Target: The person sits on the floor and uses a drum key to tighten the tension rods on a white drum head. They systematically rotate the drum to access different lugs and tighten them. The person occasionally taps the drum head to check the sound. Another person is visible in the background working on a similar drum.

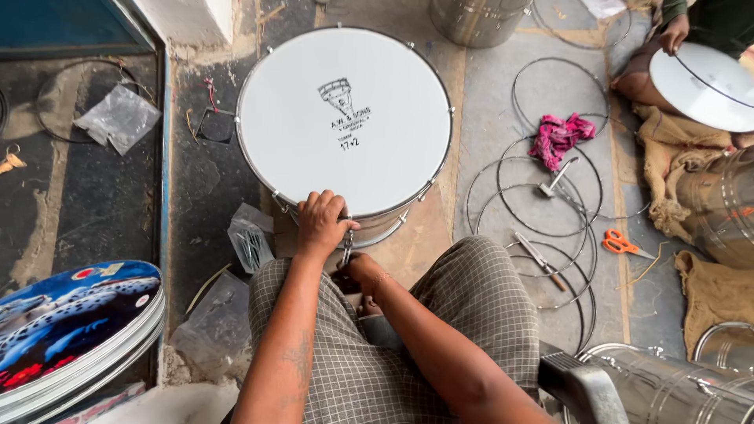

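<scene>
A round drum (344, 118) with a white skin and a metal rim stands on the floor in front of me. My left hand (320, 222) grips the near rim of the drum, fingers curled over a metal tension hook (346, 243). My right hand (351, 269) is lower, tucked under the drum's near side between my knees; most of it is hidden, so what it holds is unclear.
Several thin wire hoops (542, 196), a pink rag (559, 135), a hammer (556, 180), a chisel-like tool (539, 259) and orange scissors (620, 243) lie at right. Another person's hand (675, 34) rests on a white drum skin (703, 85). Metal shells (675, 389) and printed discs (75, 330) flank me.
</scene>
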